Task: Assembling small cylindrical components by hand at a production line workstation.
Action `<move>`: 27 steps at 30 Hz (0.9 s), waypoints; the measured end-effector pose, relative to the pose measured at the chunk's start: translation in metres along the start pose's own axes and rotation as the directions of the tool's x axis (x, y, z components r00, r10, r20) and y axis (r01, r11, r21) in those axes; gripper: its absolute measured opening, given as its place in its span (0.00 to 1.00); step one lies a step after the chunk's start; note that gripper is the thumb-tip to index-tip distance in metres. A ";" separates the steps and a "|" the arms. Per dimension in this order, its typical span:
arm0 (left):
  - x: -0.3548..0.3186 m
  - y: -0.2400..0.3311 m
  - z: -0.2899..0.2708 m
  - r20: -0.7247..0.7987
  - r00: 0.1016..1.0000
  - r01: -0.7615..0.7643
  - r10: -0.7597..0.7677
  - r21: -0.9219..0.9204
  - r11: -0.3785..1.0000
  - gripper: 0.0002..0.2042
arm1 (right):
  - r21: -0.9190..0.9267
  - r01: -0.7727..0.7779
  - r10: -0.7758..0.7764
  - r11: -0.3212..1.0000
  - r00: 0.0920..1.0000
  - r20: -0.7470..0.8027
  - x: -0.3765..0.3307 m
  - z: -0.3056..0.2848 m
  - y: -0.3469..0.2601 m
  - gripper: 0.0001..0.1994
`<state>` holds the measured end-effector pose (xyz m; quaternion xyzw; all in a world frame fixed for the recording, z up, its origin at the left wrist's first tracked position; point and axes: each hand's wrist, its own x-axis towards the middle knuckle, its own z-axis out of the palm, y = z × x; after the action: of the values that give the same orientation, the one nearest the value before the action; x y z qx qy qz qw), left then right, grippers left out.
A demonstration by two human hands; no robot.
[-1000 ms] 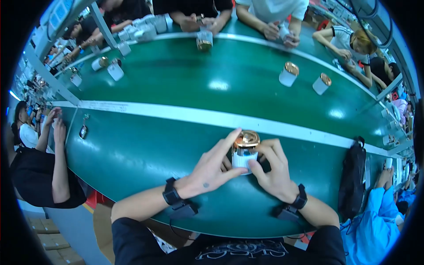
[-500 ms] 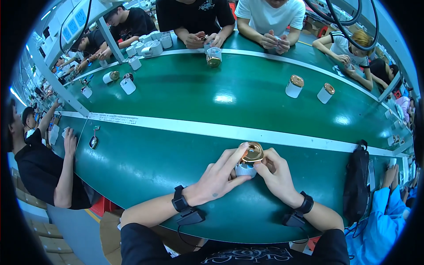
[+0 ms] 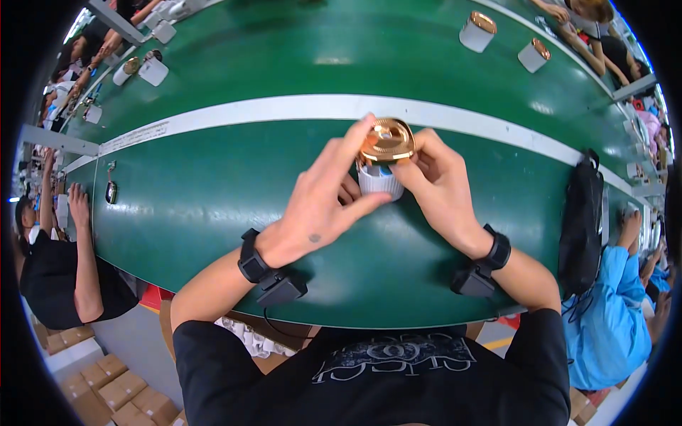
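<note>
A small white ribbed housing (image 3: 380, 186) with a shiny gold-coloured cap (image 3: 389, 140) is between my hands above the green bench. The cap sits tilted over the housing's mouth, and a bit of blue shows in the gap under its rim. My left hand (image 3: 312, 188) is closed round the left side, its thumb across the front of the housing and its index finger reaching up against the cap. On the other side my right hand (image 3: 444, 188) pinches at the cap's lower right edge, thumb near the gap. Its other fingertips are partly hidden behind the cap.
A black bag (image 3: 581, 220) lies along the bench's right side. A small wired part (image 3: 111, 190) rests at the left. Beyond the white divider strip (image 3: 284, 106) stand gold-topped white housings (image 3: 477, 32). Co-workers sit on both sides, a blue sleeve (image 3: 607, 305) close at the right.
The view has tipped downward, so my hands and the bench sit higher in it. More of the gap under the cap shows. Both hands keep their hold on the piece.
</note>
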<state>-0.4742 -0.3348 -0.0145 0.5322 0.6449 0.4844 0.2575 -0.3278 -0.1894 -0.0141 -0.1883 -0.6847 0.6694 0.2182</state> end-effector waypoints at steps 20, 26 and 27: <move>0.007 0.008 0.000 -0.045 0.993 0.098 -0.109 -0.197 0.975 0.50 | -0.280 0.079 -0.090 0.957 0.995 -0.029 -0.002 0.007 -0.024 0.10; 0.006 0.004 0.001 -0.080 0.995 0.050 -0.066 -0.185 0.982 0.50 | -0.202 -0.097 0.096 0.975 0.995 -0.013 0.009 0.005 -0.034 0.11; 0.006 0.004 0.001 -0.082 0.995 0.041 -0.056 -0.179 0.983 0.50 | -0.197 -0.088 0.086 0.976 0.996 -0.021 0.008 0.006 -0.033 0.11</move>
<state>-0.4732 -0.3290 -0.0105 0.4699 0.6227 0.5558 0.2873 -0.3368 -0.1906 0.0196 -0.2431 -0.7376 0.6058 0.1731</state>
